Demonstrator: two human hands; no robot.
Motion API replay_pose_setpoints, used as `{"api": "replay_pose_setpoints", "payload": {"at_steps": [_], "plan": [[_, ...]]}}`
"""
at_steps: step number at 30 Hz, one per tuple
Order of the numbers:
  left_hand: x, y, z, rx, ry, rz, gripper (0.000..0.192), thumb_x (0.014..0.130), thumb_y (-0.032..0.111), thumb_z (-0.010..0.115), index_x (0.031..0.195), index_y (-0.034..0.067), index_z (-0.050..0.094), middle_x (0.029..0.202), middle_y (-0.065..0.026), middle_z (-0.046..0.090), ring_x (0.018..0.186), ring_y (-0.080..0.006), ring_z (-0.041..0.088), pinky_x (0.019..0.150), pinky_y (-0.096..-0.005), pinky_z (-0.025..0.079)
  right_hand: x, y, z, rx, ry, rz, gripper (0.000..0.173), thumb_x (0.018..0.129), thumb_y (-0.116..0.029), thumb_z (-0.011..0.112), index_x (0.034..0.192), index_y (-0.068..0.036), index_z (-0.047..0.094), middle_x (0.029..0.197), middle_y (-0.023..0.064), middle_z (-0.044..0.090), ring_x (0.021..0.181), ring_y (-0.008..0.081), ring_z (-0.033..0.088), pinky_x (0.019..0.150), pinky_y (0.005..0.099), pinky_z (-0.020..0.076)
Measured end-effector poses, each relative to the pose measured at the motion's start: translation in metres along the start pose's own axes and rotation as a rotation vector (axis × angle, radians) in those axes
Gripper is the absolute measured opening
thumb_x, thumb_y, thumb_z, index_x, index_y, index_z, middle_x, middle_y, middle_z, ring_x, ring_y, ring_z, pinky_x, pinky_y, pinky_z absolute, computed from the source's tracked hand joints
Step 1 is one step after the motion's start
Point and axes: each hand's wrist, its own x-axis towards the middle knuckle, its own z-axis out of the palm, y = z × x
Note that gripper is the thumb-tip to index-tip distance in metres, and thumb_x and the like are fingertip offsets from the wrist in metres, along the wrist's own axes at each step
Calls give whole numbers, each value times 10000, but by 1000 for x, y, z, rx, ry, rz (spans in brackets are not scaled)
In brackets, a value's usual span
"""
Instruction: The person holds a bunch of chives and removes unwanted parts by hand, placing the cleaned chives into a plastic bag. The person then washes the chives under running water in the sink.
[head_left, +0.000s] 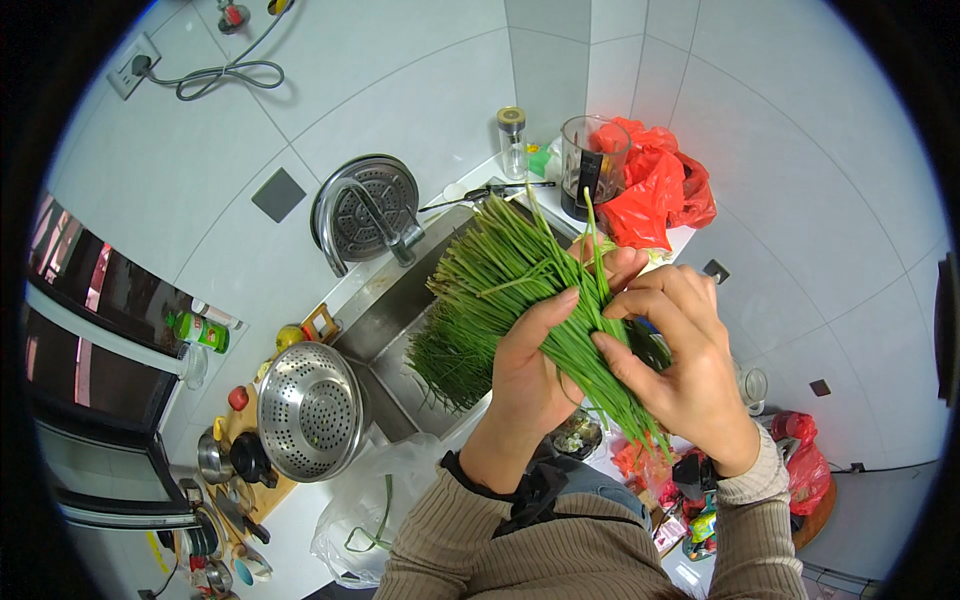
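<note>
A thick bunch of green garlic chives (517, 270) lies across my left hand (529, 367), whose thumb presses on it from above while its fingers curl up behind. My right hand (675, 360) pinches some of the stalks between thumb and forefinger at the right side of the bunch. The bunch slants from upper left down to lower right, over the edge of a stainless steel sink (382, 337). More chives (454, 360) rest in the sink below. A chrome faucet (367, 217) stands at the sink's back edge.
A steel colander (311, 412) stands left of the sink, beside a clear plastic bag (375, 517) with a few green strands. Behind the sink are a glass bottle (513, 142), a blender jug (594, 165) and red plastic bags (652, 187). A knife (240, 514) lies at lower left.
</note>
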Motion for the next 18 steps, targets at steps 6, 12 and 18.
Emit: {"api": "replay_pose_setpoints", "payload": {"at_steps": [6,12,18], "plan": [[-3,2,-6,-82,-9,-65,381,972,112,461,1339,11,440,1203,-102,554,1303,-273,455,1104,-423,378,2,5,1,167,-43,81,134,802,-43,709,910,-15,636,870,101,626,844,275,611,806,363,427],[-5,1,-12,-76,48,-90,222,1014,154,460,1212,59,497,1046,-35,523,1141,-197,513,994,-362,456,-4,9,-1,366,-87,279,93,854,-23,679,900,32,620,819,97,642,776,197,623,737,324,478],[-8,-4,-14,-157,33,-99,119,1019,137,492,1109,68,530,974,-12,502,992,-133,492,907,-289,431,-8,17,4,415,-7,107,86,884,-27,649,950,16,614,874,126,624,791,253,625,732,321,501]]}}
